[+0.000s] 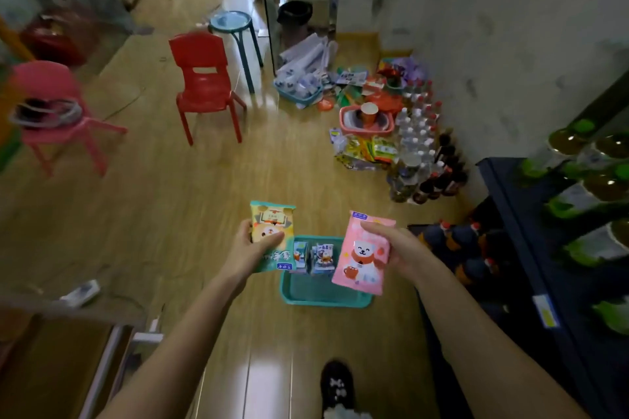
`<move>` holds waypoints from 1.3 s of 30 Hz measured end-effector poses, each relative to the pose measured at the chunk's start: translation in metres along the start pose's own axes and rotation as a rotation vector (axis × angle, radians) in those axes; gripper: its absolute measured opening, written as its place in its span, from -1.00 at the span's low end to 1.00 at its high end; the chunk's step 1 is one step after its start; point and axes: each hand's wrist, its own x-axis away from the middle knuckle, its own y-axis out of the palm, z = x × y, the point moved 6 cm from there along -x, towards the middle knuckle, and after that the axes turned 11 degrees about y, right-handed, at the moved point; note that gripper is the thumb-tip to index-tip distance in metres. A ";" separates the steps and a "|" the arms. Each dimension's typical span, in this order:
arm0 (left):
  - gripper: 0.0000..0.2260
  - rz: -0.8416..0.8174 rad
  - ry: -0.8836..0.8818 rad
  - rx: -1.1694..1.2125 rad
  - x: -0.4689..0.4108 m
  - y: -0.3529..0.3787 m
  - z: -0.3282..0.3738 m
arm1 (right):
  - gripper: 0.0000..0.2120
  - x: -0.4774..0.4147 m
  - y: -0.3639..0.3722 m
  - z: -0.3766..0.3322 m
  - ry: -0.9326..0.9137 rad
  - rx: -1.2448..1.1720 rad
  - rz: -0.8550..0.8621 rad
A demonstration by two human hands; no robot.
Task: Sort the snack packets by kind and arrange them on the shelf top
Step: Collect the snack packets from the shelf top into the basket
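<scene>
The left hand grips the teal-and-yellow packet by its side edge. The right hand pinches the pink packet at its upper edge. Both packets look light, soft and probably slick, so a firm edge pinch suits them. Below and between the hands, a teal tray holds small blue packets. The dark shelf stands beyond the right hand.

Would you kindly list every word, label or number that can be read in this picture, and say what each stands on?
Nothing can be quoted with confidence.
Teal packet in the left hand: large white characters and a small blue label, too blurred.
Pink packet in the right hand: small blue label at its top, too small.
Small packets in the teal tray: print blurred.
Shelf tag: blurred.
</scene>
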 end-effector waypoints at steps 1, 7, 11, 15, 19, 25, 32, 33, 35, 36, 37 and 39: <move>-0.77 0.003 -0.012 -0.001 -0.018 0.001 -0.013 | -0.81 -0.021 0.002 -0.001 0.009 -0.014 0.011; -0.83 0.024 -0.118 -0.017 -0.128 0.004 -0.131 | -0.87 -0.173 0.010 0.024 0.068 -0.094 0.114; -0.86 0.038 -0.180 -0.034 -0.198 0.003 -0.227 | -0.93 -0.291 0.009 0.058 0.091 -0.070 0.221; -0.80 -0.018 -0.188 -0.069 -0.266 0.003 -0.342 | -0.98 -0.412 0.006 0.107 0.034 -0.017 0.261; -0.76 -0.091 -0.172 -0.130 -0.328 0.015 -0.456 | -0.78 -0.524 -0.005 0.158 -0.087 0.084 0.289; -0.74 -0.135 -0.084 -0.245 -0.393 0.035 -0.581 | -0.74 -0.653 -0.029 0.217 -0.202 0.167 0.407; -0.76 -0.046 0.030 -0.432 -0.417 0.034 -0.619 | -0.69 -0.697 -0.034 0.234 -0.250 0.238 0.545; -0.74 -0.031 0.045 -0.499 -0.417 0.033 -0.617 | -0.70 -0.697 -0.035 0.234 -0.246 0.244 0.556; -0.69 -0.020 0.055 -0.614 -0.416 0.030 -0.612 | -0.69 -0.696 -0.036 0.232 -0.242 0.273 0.586; -0.69 -0.022 0.047 -0.645 -0.416 0.029 -0.612 | -0.67 -0.695 -0.037 0.232 -0.246 0.288 0.604; -0.68 -0.024 0.042 -0.669 -0.415 0.029 -0.612 | -0.66 -0.695 -0.038 0.232 -0.253 0.303 0.620; -0.66 -0.004 0.049 -0.709 -0.415 0.027 -0.613 | -0.65 -0.695 -0.041 0.233 -0.258 0.339 0.653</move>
